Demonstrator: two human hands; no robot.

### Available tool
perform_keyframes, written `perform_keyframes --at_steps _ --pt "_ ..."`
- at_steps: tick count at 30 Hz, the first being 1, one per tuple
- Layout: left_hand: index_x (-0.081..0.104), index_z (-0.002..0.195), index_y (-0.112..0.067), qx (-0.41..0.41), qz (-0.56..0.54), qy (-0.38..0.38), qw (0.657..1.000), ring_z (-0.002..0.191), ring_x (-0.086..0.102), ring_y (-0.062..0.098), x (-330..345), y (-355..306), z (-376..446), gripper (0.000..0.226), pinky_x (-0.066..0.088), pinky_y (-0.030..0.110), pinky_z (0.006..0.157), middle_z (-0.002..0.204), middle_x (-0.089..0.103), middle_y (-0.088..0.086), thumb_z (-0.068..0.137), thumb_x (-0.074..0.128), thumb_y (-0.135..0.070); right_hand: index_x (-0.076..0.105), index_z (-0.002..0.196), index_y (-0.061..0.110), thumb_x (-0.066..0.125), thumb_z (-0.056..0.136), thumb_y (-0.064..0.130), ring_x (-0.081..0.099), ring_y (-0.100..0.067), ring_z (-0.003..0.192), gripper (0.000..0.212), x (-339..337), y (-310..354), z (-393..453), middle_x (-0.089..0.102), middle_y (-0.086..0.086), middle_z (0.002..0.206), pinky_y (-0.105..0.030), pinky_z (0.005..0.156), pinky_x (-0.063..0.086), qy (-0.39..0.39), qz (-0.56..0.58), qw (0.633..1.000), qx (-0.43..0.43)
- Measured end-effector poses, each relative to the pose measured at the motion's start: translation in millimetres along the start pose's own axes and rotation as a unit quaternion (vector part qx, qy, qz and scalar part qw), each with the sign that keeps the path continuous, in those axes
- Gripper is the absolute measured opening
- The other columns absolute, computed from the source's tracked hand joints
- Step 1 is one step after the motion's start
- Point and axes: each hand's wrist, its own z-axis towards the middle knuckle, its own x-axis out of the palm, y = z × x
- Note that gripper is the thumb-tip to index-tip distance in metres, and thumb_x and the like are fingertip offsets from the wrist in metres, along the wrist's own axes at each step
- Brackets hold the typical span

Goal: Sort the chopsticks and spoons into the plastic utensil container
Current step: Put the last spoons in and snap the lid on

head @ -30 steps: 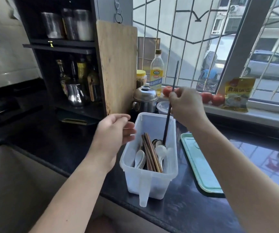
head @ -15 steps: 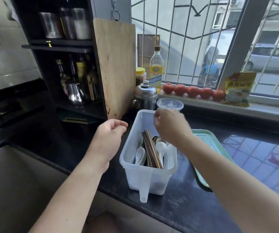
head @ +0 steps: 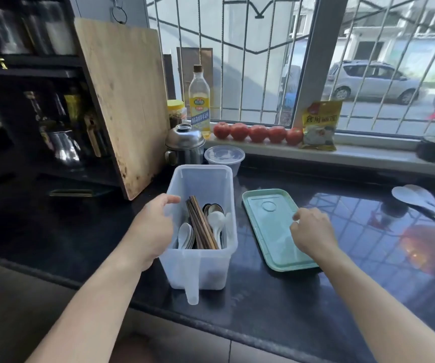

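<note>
- Right hand (head: 313,233) has left the plastic utensil container (head: 200,271), now loosely curled, empty, above the green tray (head: 271,231).
- Left hand (head: 153,226) rests relaxed against container wall.
- Chopsticks (head: 202,226) and spoons (head: 215,221) sit inside; sorting looks nearly finished.

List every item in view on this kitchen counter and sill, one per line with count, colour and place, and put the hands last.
utensil container: one, translucent white, counter centre
chopsticks: a bundle, brown, inside the container
spoons: several, white and metal, inside the container
tray: one, pale green, right of the container
cutting board: one, wooden, leaning against the dark shelf
oil bottle: one, yellow, on the sill's left end
tomatoes: five, red, in a row on the sill
packet: one, yellow, on the sill
metal pot: one, steel, behind the container
lidded tub: one, clear, beside the pot
rice paddle: one, white, counter far right
left hand: at the container's left wall
right hand: over the tray, holding nothing
</note>
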Motion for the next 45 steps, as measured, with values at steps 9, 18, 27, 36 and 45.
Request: perform_keyframes --at_steps 9,18,27,36,45 --pt "0.053 0.139 -0.029 0.021 0.003 -0.013 1.000 0.113 0.044 0.016 42 -25 15 0.056 0.040 0.025 0.074 0.133 0.048 -0.004 0.095 0.040 0.004 0.057 0.123 0.016 0.040 0.095 0.017 0.042 -0.029 0.113 0.033 4 -15 -11 0.051 -0.008 0.123 -0.036 0.081 0.035 0.027 -0.067 0.997 -0.024" --pt "0.068 0.122 -0.012 0.393 0.115 -0.190 0.892 0.115 0.061 0.021 86 -95 -31 0.037 0.046 0.030 0.099 0.125 0.068 0.006 0.092 0.046 -0.006 0.057 0.104 0.016 0.045 0.091 0.019 0.042 -0.027 0.097 0.017 6 -21 -27 0.056 -0.006 0.108 -0.035 0.070 0.031 -0.009 -0.170 0.982 -0.076" --pt "0.047 0.132 -0.018 0.190 0.395 0.196 0.877 0.133 0.040 0.033 294 -81 -17 0.037 0.037 0.048 0.106 0.141 0.046 0.010 0.104 0.034 -0.040 0.049 0.072 0.025 0.050 0.093 0.021 0.055 -0.026 0.086 0.022 -35 -96 -54 0.059 0.002 0.082 -0.032 0.068 0.033 -0.010 -0.063 0.986 -0.156" --pt "0.024 0.143 -0.030 0.287 0.425 0.111 0.851 0.144 0.020 0.027 338 -47 4 0.043 0.020 0.049 0.115 0.156 0.025 0.003 0.103 0.026 -0.045 0.043 0.141 0.007 0.049 0.095 0.027 0.037 -0.038 0.129 0.050 -79 -281 115 0.044 -0.019 0.144 -0.042 0.107 0.031 -0.108 -0.049 0.983 0.138" --pt "0.026 0.148 -0.032 0.269 0.408 0.103 0.867 0.148 0.015 0.022 342 -49 5 0.050 0.015 0.047 0.119 0.159 0.022 -0.001 0.103 0.023 -0.051 0.050 0.132 0.002 0.050 0.092 0.016 0.041 -0.037 0.122 0.043 -64 -313 146 0.047 -0.017 0.133 -0.046 0.102 0.038 -0.072 -0.187 0.965 0.167"
